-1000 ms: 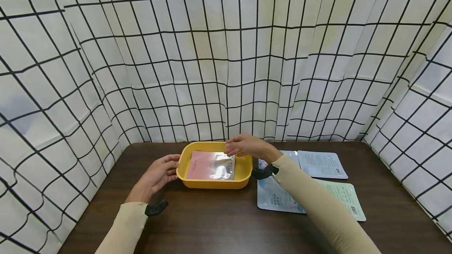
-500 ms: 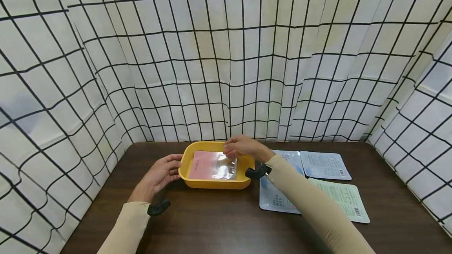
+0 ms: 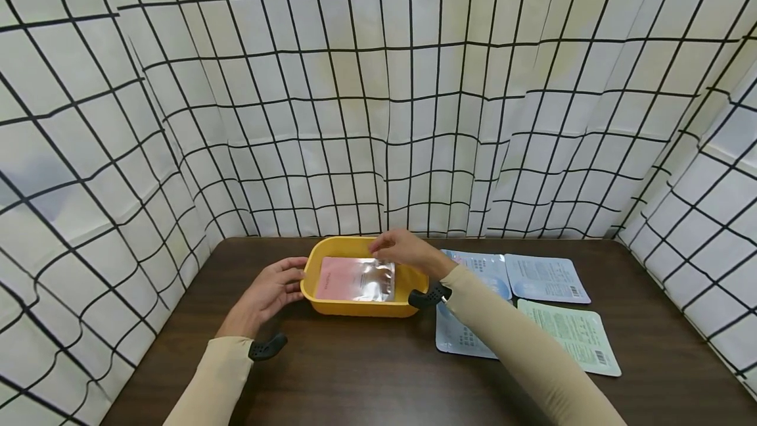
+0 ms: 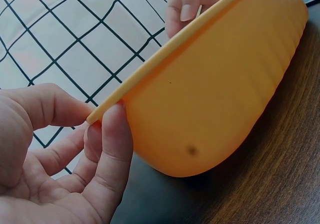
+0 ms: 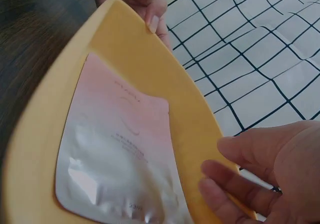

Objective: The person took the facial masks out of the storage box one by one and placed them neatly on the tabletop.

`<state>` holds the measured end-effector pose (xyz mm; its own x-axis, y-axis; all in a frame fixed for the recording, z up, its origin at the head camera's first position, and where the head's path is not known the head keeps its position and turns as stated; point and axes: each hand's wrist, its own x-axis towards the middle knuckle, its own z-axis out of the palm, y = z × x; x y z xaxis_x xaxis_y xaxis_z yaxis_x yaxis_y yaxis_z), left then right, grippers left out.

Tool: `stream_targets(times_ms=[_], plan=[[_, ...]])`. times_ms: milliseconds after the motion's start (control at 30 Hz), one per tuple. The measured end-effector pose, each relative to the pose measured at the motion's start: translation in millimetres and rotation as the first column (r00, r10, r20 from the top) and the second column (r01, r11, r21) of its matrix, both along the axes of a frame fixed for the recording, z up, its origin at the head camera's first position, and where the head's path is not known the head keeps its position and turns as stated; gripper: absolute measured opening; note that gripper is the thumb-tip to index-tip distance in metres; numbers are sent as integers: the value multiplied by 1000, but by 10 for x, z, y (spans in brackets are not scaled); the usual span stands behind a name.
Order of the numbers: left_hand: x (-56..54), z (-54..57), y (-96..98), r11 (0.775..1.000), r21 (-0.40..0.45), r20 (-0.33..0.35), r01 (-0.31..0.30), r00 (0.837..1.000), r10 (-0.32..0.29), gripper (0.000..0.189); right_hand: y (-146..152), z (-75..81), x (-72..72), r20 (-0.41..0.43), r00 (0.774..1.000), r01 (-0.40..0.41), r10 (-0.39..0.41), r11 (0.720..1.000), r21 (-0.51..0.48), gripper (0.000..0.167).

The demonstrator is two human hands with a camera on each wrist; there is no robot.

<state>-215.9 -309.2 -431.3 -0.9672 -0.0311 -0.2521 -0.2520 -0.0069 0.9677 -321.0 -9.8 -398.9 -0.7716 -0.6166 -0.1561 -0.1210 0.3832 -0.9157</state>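
A yellow plastic basin (image 3: pixel 361 309) stands on the dark wooden table. Inside it lies a pink and silver foil packet (image 3: pixel 349 278), printed side up; the right wrist view shows the packet (image 5: pixel 120 144) close to the basin's wall. At the basin's left end, my left hand (image 3: pixel 276 288) pinches the rim, thumb above and fingers beneath, as the left wrist view shows. My right hand (image 3: pixel 408 252) hovers over the far right part of the basin. Its fingers (image 5: pixel 220 184) are loosely bent, inside the rim, with nothing between them and the thumb.
Right of the basin lie several flat packets: a pale blue packet (image 3: pixel 547 278) at the back, a pale green packet (image 3: pixel 573 337) in front, and other blue packets (image 3: pixel 464 334) partly under my right forearm. A white curtain with black grid lines (image 3: pixel 384 117) surrounds the table.
The head view has turned slightly, shifting everything a little to the right. My right hand has moved slightly left over the basin. The left hand keeps its place on the rim.
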Motion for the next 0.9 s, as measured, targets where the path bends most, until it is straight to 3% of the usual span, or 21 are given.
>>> stream_targets(times_ms=[233,533,667,900], plan=[[-6,13,1,1000,4,1,-2,1000,2,45,12,-6,15,-99,995,-24,25,1000,12,32],[-12,-10,-3,1000,-4,0,0,1000,0,46,45,-27,23,-62,995,-74,76,997,34,42],[-9,-20,-8,1000,-3,0,-1,1000,1,46,48,-20,50,-39,992,-114,117,990,82,49],[-3,-13,-4,1000,-1,-8,1,1000,-1,45,44,6,67,-108,979,-149,174,966,211,54]])
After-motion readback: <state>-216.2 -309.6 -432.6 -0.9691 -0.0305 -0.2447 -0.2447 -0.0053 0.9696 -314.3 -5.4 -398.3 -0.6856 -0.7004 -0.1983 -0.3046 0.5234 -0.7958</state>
